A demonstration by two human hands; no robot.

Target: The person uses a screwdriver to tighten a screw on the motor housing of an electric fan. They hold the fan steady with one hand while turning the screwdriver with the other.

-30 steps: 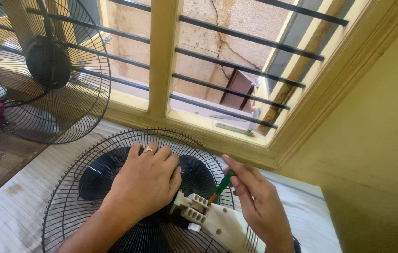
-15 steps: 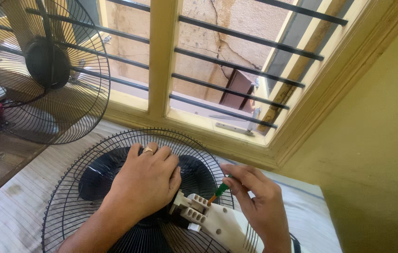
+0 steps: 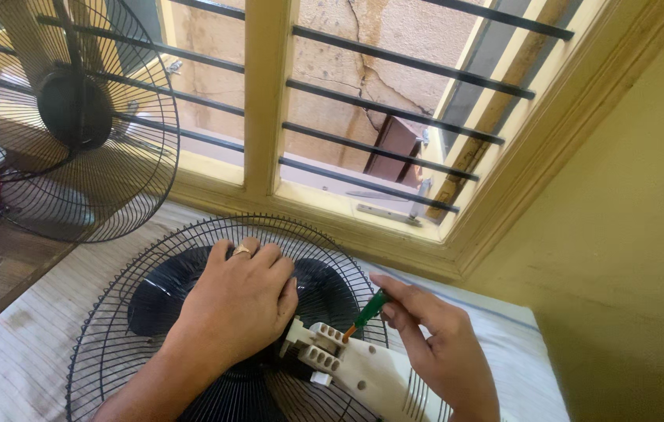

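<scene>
Landmark: the round black wire fan guard [image 3: 113, 328] lying flat on the bench [image 3: 27, 367], which is covered with a pale, finely striped woven cloth. Left of and behind the guard stands a second black wire-caged fan [image 3: 74, 117], upright, its dark hub facing the viewer. On the middle of the flat guard rests the left hand [image 3: 238, 305], palm down, fingers together and pressed on the wires, a ring on one finger; dark blades show beneath the grille. Just right of that hand, over the guard's lower right part, lies the cream plastic motor housing [image 3: 363, 371], ribbed and slotted. Right of it, the right hand [image 3: 441, 352] has its fingers clamped on a green-handled screwdriver [image 3: 369, 306], whose orange tip meets the housing. Behind the guard runs a yellow-painted wooden window frame [image 3: 262, 94] with dark horizontal metal bars [image 3: 394, 86]; a yellow plaster wall [image 3: 629, 234] stands right of the guard.
</scene>
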